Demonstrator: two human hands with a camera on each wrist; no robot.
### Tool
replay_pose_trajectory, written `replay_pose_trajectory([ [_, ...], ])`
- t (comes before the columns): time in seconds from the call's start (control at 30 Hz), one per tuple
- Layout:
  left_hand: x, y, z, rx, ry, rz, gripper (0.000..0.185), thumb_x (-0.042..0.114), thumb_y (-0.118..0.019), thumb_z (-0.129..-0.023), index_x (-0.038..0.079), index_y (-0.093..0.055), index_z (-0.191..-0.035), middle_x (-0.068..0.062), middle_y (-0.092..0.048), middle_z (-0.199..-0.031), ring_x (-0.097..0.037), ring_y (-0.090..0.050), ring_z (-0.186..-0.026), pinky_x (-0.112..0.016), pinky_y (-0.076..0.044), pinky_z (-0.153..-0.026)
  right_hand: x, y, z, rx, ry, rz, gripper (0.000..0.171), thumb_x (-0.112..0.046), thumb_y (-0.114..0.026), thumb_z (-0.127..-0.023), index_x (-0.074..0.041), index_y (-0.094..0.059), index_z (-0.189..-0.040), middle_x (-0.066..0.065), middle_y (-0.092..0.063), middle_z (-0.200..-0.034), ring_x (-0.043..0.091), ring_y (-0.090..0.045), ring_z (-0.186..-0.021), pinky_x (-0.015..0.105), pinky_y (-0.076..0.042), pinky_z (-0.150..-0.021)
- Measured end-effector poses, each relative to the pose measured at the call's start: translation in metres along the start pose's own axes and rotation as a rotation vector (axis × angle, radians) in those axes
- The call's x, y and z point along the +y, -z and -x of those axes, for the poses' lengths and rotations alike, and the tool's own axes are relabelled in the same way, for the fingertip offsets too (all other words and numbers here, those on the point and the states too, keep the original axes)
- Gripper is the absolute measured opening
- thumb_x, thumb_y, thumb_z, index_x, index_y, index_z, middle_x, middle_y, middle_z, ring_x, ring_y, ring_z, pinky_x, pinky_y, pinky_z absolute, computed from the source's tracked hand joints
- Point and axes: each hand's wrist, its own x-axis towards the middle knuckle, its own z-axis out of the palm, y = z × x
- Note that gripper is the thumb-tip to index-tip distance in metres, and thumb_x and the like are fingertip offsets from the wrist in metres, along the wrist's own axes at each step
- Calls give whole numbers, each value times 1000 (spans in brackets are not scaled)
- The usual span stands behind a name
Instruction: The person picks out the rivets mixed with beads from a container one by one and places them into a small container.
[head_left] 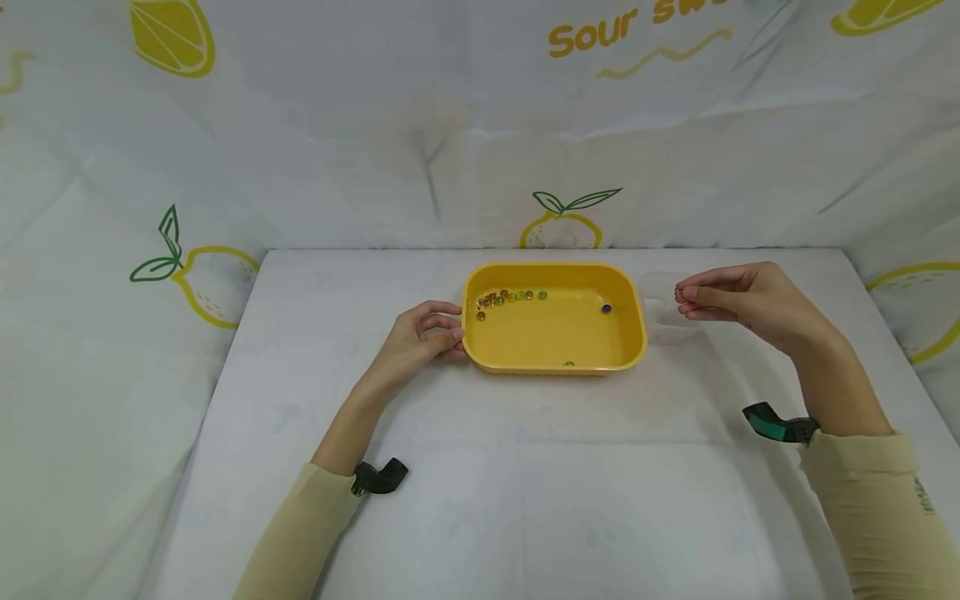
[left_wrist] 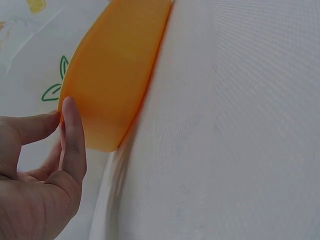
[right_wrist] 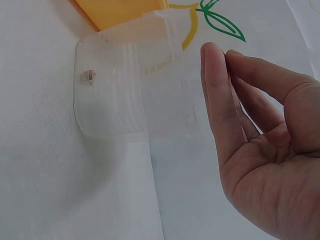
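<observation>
A yellow tray (head_left: 555, 350) stands on the table with small glass marbles in it. Amber and green marbles (head_left: 512, 297) gather along its left and back side, while a dark blue marble (head_left: 607, 308) lies at the right. My left hand (head_left: 417, 337) pinches the tray's left rim between thumb and fingers. Beside the tray's right end is a clear plastic container (right_wrist: 110, 95) with a small brownish marble (right_wrist: 89, 76) showing through its wall. My right hand (head_left: 738, 298) is over the container's right side, pinching a small reddish marble (head_left: 678, 294); the fingertips hide it in the right wrist view.
White cloth covers the table (head_left: 480, 483), and a lemon-printed curtain (head_left: 337, 150) hangs behind and at both sides. A green marble (head_left: 569, 363) is partly hidden by the tray's front wall. Black straps with camera mounts (head_left: 780, 425) sit on both wrists.
</observation>
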Motion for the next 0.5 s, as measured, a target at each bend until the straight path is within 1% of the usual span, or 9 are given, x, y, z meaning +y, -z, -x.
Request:
replay_pose_trajectory([
  [0.17,0,0,0,-4,-4,4,40,6,-71,-105,4,-59,-143,-9,-68,-112,-15,-78,-86,-32,-71,-86,0,0,0,3,1,20,17,-22,-74,-105,-15,-82,-118,-10,-83,-104,12,-83,-96,29,-69,-88],
  [0.33,-1,1,0,-6,-1,5,40,6,-71,-105,4,-59,-143,-10,-69,-114,-15,-78,-87,-31,-71,-85,1,1,0,5,-6,25,16,-23,-74,-105,-17,-83,-117,-12,-83,-103,11,-83,-96,29,-69,-88],
  [0.5,-2,1,0,-5,2,3,40,7,-71,-105,4,-59,-143,-10,-69,-114,-16,-79,-87,-31,-71,-86,5,2,-3,6,-14,25,17,-24,-74,-105,-16,-82,-117,-11,-83,-104,11,-83,-96,29,-69,-88],
])
